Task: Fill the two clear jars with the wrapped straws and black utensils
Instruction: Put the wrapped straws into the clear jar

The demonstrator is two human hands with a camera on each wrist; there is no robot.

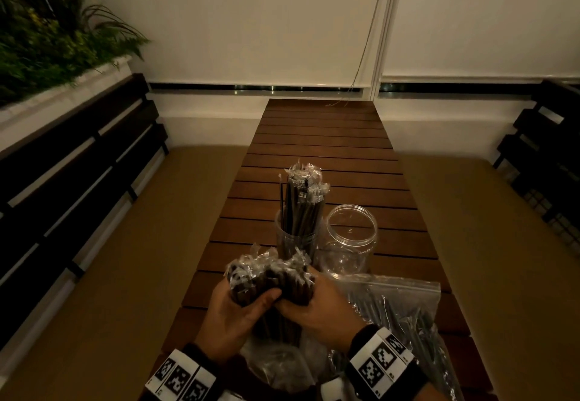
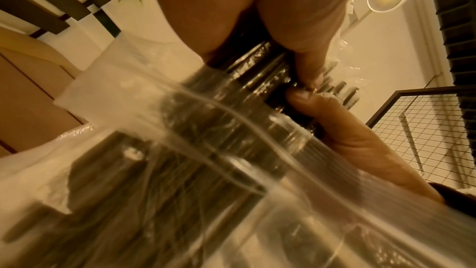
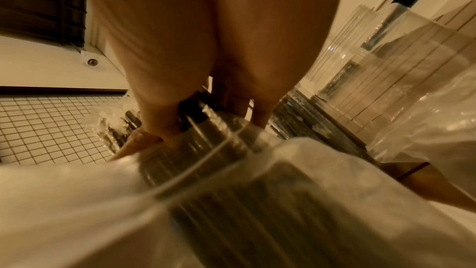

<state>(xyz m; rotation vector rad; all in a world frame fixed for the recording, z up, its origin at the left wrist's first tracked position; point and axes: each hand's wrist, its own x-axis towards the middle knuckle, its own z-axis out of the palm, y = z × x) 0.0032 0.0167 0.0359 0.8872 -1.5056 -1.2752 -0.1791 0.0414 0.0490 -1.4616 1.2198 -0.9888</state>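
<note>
Both hands hold one thick bundle of wrapped black straws (image 1: 270,281) upright above the near end of the table. My left hand (image 1: 238,309) grips its left side, and my right hand (image 1: 310,306) grips its right side. The bundle's lower end stands inside a clear plastic bag (image 1: 282,366). Behind the bundle, a clear jar (image 1: 296,240) holds wrapped straws that stick up out of it. Beside it on the right stands an empty clear jar (image 1: 350,237). The left wrist view shows my thumb (image 2: 309,58) pressed on the straws (image 2: 257,72).
A clear zip bag (image 1: 405,309) with more black pieces lies on the slatted wooden table (image 1: 326,137) at the near right. Dark slatted benches line both sides. A planter with greenery (image 1: 47,39) sits at the far left.
</note>
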